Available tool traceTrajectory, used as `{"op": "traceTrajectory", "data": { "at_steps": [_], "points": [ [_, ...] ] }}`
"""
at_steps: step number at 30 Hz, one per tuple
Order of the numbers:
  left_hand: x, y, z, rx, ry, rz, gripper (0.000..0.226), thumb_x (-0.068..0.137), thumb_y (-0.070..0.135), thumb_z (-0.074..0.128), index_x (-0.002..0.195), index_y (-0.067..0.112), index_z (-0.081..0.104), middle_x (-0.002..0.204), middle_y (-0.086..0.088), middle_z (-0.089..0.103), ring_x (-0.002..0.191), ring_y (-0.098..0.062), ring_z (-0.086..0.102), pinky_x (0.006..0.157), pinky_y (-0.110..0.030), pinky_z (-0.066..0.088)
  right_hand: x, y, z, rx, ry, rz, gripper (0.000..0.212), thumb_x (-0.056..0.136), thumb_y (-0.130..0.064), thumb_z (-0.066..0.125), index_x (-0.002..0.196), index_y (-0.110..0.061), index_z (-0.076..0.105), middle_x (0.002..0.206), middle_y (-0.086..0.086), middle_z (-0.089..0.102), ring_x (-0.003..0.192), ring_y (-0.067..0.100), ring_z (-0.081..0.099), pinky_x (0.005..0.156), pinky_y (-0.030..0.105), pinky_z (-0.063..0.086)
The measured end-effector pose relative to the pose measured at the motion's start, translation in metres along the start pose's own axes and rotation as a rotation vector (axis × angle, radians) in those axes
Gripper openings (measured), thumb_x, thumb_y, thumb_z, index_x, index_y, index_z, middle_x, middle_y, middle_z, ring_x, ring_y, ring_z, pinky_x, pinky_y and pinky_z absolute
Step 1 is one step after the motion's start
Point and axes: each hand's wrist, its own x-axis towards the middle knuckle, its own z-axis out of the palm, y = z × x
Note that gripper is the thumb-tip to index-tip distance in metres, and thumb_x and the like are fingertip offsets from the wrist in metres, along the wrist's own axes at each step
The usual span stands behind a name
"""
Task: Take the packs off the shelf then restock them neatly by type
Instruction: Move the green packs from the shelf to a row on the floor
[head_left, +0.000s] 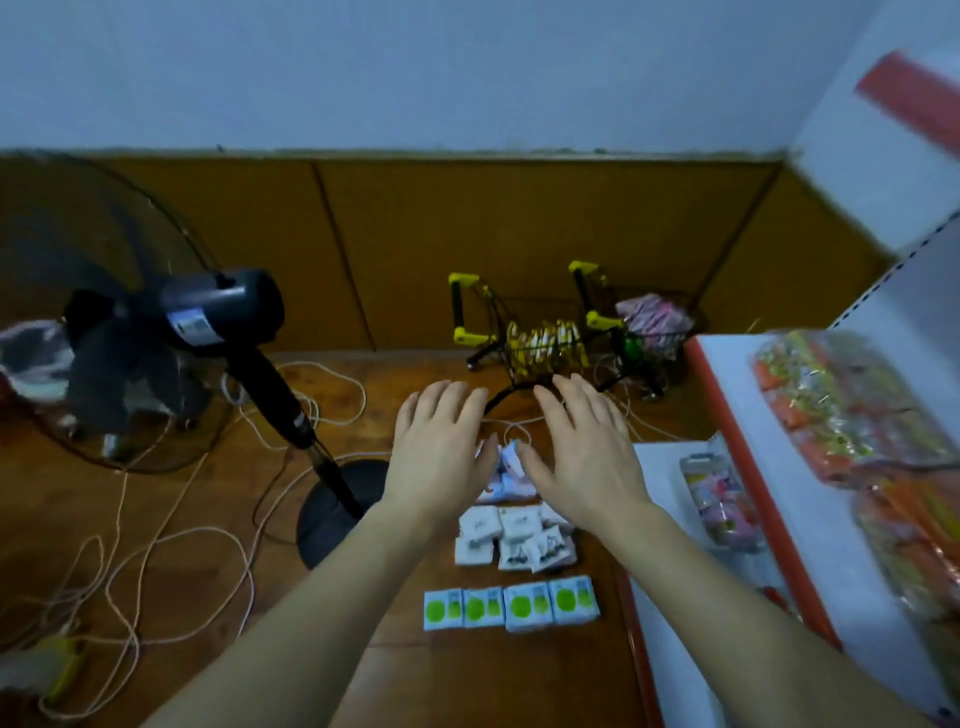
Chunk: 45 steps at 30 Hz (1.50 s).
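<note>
**Packs sorted on the floor, both hands spread above them**

Packs lie in three groups on the brown wooden floor (509, 675) at lower centre of the frame. Nearest the viewer, four white packs with green circles (511, 603) stand side by side in a tidy row, touching one another. Just above them in the frame sits a looser cluster of small white packs (511, 538), some tilted. Above that cluster, a third heap of white packs with blue and red print (506, 470) shows in the gap between the two hands and is partly hidden by them.

The left hand (441, 447) and the right hand (584, 449) are seen from the back at mid-frame, palms down, fingers straight and slightly spread, gripping nothing. Whether either touches the heap beneath cannot be told.

At right, a white shelf with a red-orange edge (748, 447) carries large clear bags of orange and yellow goods (852, 400); a lower tier holds a clear bag of pink and blue items (719, 499). These are blurred.

Two miniature shopping carts stand by the brown wall panel at upper centre: one with yellow handles filled with yellow-and-white packs (545, 345), and one to its right holding pink packs (652, 325).

A dark standing fan (208, 317) fills the left of the frame, its round base (332, 514) just beside the left forearm. Pale cords (171, 545) loop across the floor around it.
</note>
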Motion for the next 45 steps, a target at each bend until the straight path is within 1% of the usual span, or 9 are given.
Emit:
{"op": "traceTrajectory", "data": {
  "at_steps": [5, 12, 15, 22, 27, 31, 36, 41, 45],
  "points": [
    [0.025, 0.034, -0.069, -0.031, 0.069, 0.083, 0.050, 0.098, 0.045, 0.051, 0.143, 0.023, 0.047, 0.147, -0.001, 0.048, 0.142, -0.023, 0.034, 0.117, -0.047, 0.031, -0.009, -0.002, -0.080, -0.004, 0.111, 0.048, 0.066, 0.097, -0.056, 0.044, 0.152, -0.020, 0.036, 0.159, 0.006, 0.033, 0.151, 0.024, 0.020, 0.122, 0.045, 0.017],
    [0.051, 0.104, -0.136, -0.130, 0.156, 0.302, 0.051, 0.099, 0.046, 0.049, 0.145, 0.025, 0.045, 0.150, 0.001, 0.045, 0.144, -0.022, 0.032, 0.119, -0.046, 0.028, -0.047, 0.007, -0.173, -0.111, 0.290, 0.219, 0.064, 0.097, -0.056, 0.039, 0.151, -0.021, 0.038, 0.157, 0.006, 0.037, 0.149, 0.025, 0.023, 0.121, 0.048, 0.025],
    [0.054, 0.137, -0.157, -0.206, 0.146, 0.409, 0.049, 0.099, 0.047, 0.048, 0.144, 0.027, 0.045, 0.152, 0.002, 0.043, 0.146, -0.021, 0.029, 0.121, -0.046, 0.025, -0.078, 0.011, -0.210, -0.180, 0.362, 0.330, 0.063, 0.097, -0.055, 0.041, 0.150, -0.020, 0.039, 0.156, 0.007, 0.038, 0.148, 0.025, 0.026, 0.119, 0.046, 0.024],
    [0.030, 0.221, -0.193, -0.352, 0.157, 0.713, 0.051, 0.099, 0.048, 0.049, 0.144, 0.027, 0.044, 0.152, 0.002, 0.042, 0.145, -0.020, 0.028, 0.120, -0.043, 0.021, -0.184, 0.002, -0.273, -0.333, 0.499, 0.561, 0.061, 0.094, -0.051, 0.038, 0.143, -0.015, 0.044, 0.149, 0.014, 0.046, 0.141, 0.033, 0.038, 0.113, 0.055, 0.036],
    [-0.022, 0.290, -0.210, -0.471, 0.168, 0.967, 0.055, 0.096, 0.048, 0.043, 0.142, 0.020, 0.047, 0.149, -0.004, 0.046, 0.143, -0.025, 0.031, 0.116, -0.049, 0.033, -0.283, -0.009, -0.306, -0.471, 0.551, 0.755, 0.062, 0.095, -0.050, 0.044, 0.145, -0.013, 0.046, 0.152, 0.014, 0.044, 0.144, 0.033, 0.035, 0.115, 0.055, 0.032],
    [-0.079, 0.350, -0.228, -0.579, 0.151, 1.147, 0.057, 0.095, 0.048, 0.041, 0.143, 0.017, 0.046, 0.149, -0.007, 0.044, 0.144, -0.029, 0.029, 0.114, -0.051, 0.034, -0.370, -0.023, -0.329, -0.558, 0.597, 0.909, 0.063, 0.095, -0.052, 0.042, 0.144, -0.012, 0.048, 0.151, 0.014, 0.045, 0.143, 0.034, 0.036, 0.113, 0.057, 0.034],
    [-0.167, 0.418, -0.254, -0.706, 0.148, 1.335, 0.054, 0.092, 0.041, 0.048, 0.139, 0.015, 0.050, 0.146, -0.010, 0.048, 0.141, -0.033, 0.035, 0.111, -0.054, 0.036, -0.485, -0.049, -0.348, -0.712, 0.716, 0.990, 0.059, 0.093, -0.042, 0.058, 0.137, -0.004, 0.056, 0.143, 0.020, 0.052, 0.137, 0.040, 0.044, 0.108, 0.058, 0.037],
    [-0.267, 0.479, -0.275, -0.777, 0.123, 1.492, 0.054, 0.095, 0.046, 0.044, 0.139, 0.014, 0.049, 0.145, -0.010, 0.050, 0.140, -0.033, 0.038, 0.110, -0.054, 0.037, -0.595, -0.092, -0.367, -0.754, 0.606, 1.236, 0.067, 0.091, -0.052, 0.044, 0.143, -0.010, 0.050, 0.150, 0.015, 0.047, 0.143, 0.034, 0.037, 0.112, 0.057, 0.035],
    [-0.352, 0.520, -0.292, -0.843, 0.102, 1.601, 0.054, 0.097, 0.046, 0.044, 0.139, 0.013, 0.051, 0.144, -0.011, 0.051, 0.139, -0.033, 0.039, 0.110, -0.053, 0.038, -0.685, -0.123, -0.379, -0.805, 0.603, 1.348, 0.066, 0.093, -0.052, 0.044, 0.144, -0.012, 0.048, 0.150, 0.015, 0.046, 0.143, 0.034, 0.036, 0.114, 0.056, 0.033]
  ]
}}
